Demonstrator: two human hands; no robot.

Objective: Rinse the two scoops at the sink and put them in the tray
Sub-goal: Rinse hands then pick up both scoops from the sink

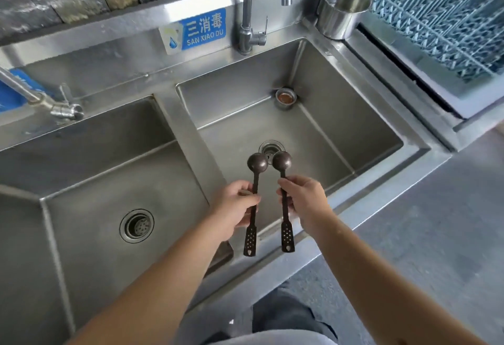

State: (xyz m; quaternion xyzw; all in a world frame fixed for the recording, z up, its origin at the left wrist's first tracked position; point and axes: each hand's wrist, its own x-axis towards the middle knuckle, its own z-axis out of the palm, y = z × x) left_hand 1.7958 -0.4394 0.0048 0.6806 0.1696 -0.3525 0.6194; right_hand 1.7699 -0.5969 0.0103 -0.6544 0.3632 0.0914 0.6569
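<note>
Two dark metal scoops with round bowls and long perforated handles hang over the right sink basin (341,137). My left hand (234,208) grips the handle of the left scoop (257,163). My right hand (305,200) grips the handle of the right scoop (282,159). Both bowls point away from me, side by side just above the drain (270,146). The faucet (249,3) stands behind the basin; no water runs from it. A blue lattice tray (447,17) sits at the upper right.
A steel cup (341,11) stands beside the tray. A small metal cup (285,97) rests in the basin's far corner. A second basin (81,181) with its own drain and tap (54,104) lies to the left. A blue sign (196,31) is on the backsplash.
</note>
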